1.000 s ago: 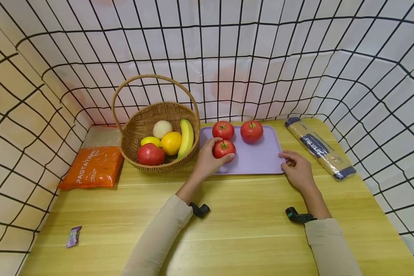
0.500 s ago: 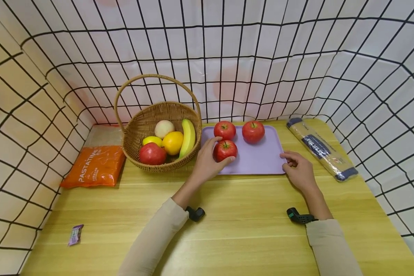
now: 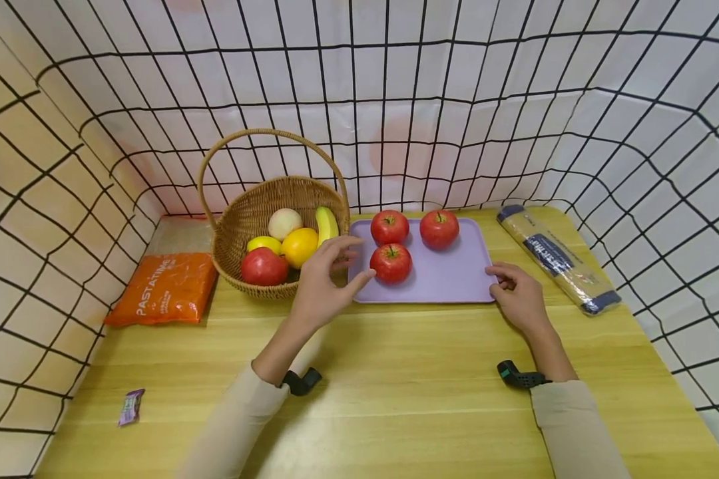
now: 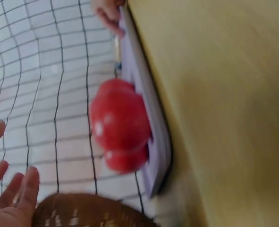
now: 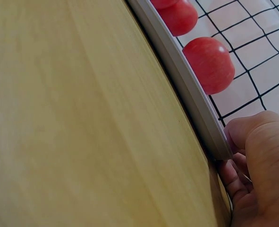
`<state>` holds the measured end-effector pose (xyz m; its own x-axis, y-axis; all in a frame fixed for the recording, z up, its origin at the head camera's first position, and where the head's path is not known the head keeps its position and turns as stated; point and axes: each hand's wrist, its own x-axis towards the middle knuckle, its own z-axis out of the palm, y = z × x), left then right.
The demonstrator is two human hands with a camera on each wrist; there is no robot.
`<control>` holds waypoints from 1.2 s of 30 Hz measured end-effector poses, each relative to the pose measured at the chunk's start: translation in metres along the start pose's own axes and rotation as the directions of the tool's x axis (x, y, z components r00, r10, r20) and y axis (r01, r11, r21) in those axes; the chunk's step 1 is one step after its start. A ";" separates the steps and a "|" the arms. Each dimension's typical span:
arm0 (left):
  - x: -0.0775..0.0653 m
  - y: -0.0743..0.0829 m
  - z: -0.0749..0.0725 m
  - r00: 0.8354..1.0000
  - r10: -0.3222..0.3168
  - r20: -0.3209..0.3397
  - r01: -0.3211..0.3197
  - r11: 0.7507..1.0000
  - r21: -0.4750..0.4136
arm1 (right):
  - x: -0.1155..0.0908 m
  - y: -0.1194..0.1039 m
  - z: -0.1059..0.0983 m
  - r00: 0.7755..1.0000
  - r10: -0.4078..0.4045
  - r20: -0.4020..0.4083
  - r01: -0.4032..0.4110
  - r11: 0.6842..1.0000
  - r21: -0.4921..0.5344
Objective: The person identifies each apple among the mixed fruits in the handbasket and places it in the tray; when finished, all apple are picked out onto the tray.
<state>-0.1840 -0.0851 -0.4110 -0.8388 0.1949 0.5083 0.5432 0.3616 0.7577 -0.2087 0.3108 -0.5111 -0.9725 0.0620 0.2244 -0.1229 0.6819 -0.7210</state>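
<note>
Three red apples sit on a purple tray (image 3: 449, 276): a front one (image 3: 391, 263), a back left one (image 3: 389, 227) and a back right one (image 3: 439, 229). My left hand (image 3: 323, 283) is in the air between the tray and the wicker basket (image 3: 239, 219), fingers apart and holding nothing. It partly covers the banana (image 3: 326, 223) in the basket. At the tray's right edge my right hand (image 3: 518, 296) pinches the rim, its thumb (image 5: 245, 130) against it and fingers lower down. The left wrist view is blurred; the apples overlap there.
The basket also holds a red fruit (image 3: 265, 267), an orange (image 3: 300, 247), a lemon (image 3: 263, 243) and a pale peach (image 3: 285, 224). An orange pasta bag (image 3: 164, 289) lies left, a noodle pack (image 3: 557, 256) right, a small purple wrapper (image 3: 131, 407) front left. Black grid on white surrounds the table.
My left hand has let go of the front apple and moved left, towards the basket. That apple stays on the tray. My right hand keeps its place at the tray's edge.
</note>
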 end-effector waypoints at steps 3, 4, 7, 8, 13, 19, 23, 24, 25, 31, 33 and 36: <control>-0.005 0.002 -0.021 0.999 0.027 -0.040 -0.025 0.999 0.040 | 0.000 0.000 0.000 1.000 0.002 0.004 -0.002 1.000 -0.004; -0.006 0.002 -0.028 0.998 0.029 -0.055 -0.026 0.998 0.060 | 0.001 0.000 0.000 1.000 0.007 0.006 -0.007 1.000 -0.005; -0.009 0.002 -0.051 0.995 0.022 -0.093 -0.006 0.986 0.169 | 0.001 -0.001 0.000 1.000 0.012 0.014 -0.012 1.000 -0.008; -0.010 0.001 -0.058 0.995 0.016 -0.102 0.006 0.978 0.207 | 0.001 -0.001 0.000 1.000 0.012 0.016 -0.012 1.000 -0.009; -0.010 -0.010 -0.092 0.992 -0.051 -0.113 0.087 0.937 0.339 | 0.002 -0.003 -0.001 1.000 0.012 0.024 -0.012 1.000 -0.014; -0.009 -0.020 -0.115 0.983 -0.147 -0.108 0.179 0.881 0.437 | 0.001 -0.003 -0.002 0.999 0.020 0.029 -0.020 1.000 -0.011; -0.009 -0.024 -0.121 0.977 -0.195 -0.086 0.212 0.855 0.474 | 0.001 -0.002 -0.001 0.999 0.023 0.030 -0.022 1.000 -0.011; -0.010 -0.025 -0.122 0.976 -0.203 -0.081 0.217 0.852 0.477 | 0.000 -0.002 -0.001 0.999 0.024 0.030 -0.023 1.000 -0.012; -0.010 -0.026 -0.122 0.975 -0.210 -0.078 0.221 0.849 0.480 | 0.000 -0.001 -0.001 0.999 0.023 0.030 -0.023 1.000 -0.012; -0.011 -0.029 -0.124 0.968 -0.243 -0.066 0.242 0.827 0.507 | -0.001 -0.001 0.000 0.999 0.020 0.029 -0.020 1.000 -0.012; -0.010 -0.030 -0.125 0.964 -0.260 -0.058 0.251 0.812 0.526 | -0.001 -0.001 0.000 0.999 0.022 0.029 -0.022 1.000 -0.016; -0.008 -0.030 -0.126 0.958 -0.285 -0.038 0.256 0.788 0.560 | 0.000 -0.002 0.000 0.999 0.023 0.027 -0.023 1.000 -0.018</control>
<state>-0.1893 -0.2128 -0.3864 -0.9568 0.0491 0.2864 0.1925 0.8454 0.4982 -0.2080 0.3096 -0.5093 -0.9801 0.0582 0.1899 -0.0971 0.6936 -0.7138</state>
